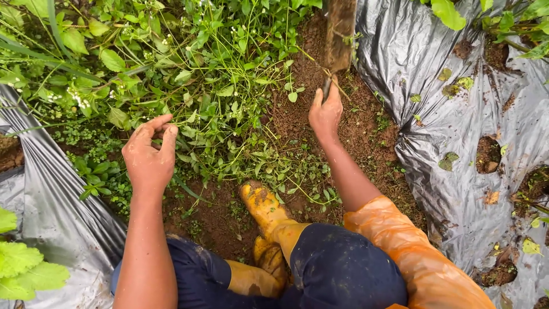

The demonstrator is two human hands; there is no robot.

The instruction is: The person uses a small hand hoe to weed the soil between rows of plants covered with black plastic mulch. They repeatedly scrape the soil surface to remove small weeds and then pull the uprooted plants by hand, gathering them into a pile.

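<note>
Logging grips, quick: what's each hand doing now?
Left hand: closed, pinching thin green weed stems.
Right hand: closed on dark slim tool handle.

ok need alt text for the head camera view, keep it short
Seen from above, a crouching person's left hand pinches thin green weeds while the right hand grips a muddy tool against bare soil. Grey plastic sheeting lies on both sides, and a muddy yellow boot sits below.
</note>
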